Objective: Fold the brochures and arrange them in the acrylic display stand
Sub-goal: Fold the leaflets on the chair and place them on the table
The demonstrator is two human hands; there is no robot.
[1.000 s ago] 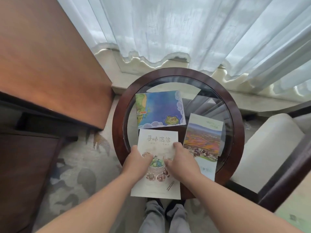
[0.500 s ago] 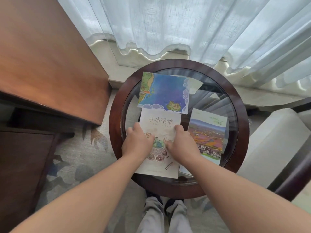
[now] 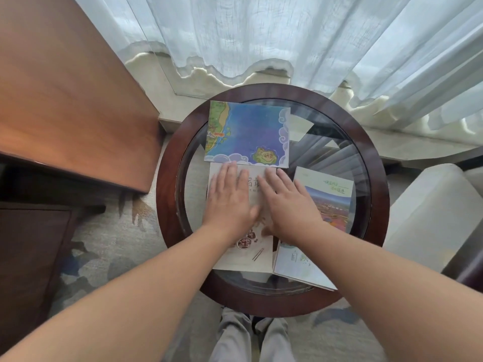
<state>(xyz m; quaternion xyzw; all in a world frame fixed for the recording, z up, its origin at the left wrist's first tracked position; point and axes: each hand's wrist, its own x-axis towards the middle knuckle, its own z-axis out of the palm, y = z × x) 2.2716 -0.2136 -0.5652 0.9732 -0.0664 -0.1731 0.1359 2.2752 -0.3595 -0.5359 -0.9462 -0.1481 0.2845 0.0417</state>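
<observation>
Cream brochure (image 3: pixel 243 257) (printed with dark characters and small bowls of food) lies flat on the glass top (image 3: pixel 339 152) of the round table (image 3: pixel 167 184), on the side nearest the person. Left hand (image 3: pixel 230 199) and right hand (image 3: pixel 287 205) both lie palm down on it, side by side, fingers straight and slightly spread; neither grasps anything. The fingertips reach almost to the brochure's far edge, and the thumbs come close together over its middle.

Blue map brochure (image 3: pixel 248 131) lies flat just beyond, its near edge meeting the cream brochure's far edge and its far left corner resting on the dark wooden rim. Landscape brochure (image 3: pixel 329 199) lies just beside the cream one on the right, slightly turned, with its near corner reaching the rim; the right wrist crosses its left part.

Surroundings: sheer white curtain (image 3: pixel 287 35) behind the table, wooden desk (image 3: pixel 65 87) at left, pale upholstered chair (image 3: pixel 431 210) at right, patterned carpet (image 3: pixel 109 244) below. Grey trouser legs (image 3: pixel 235 335) show under the table's near edge.
</observation>
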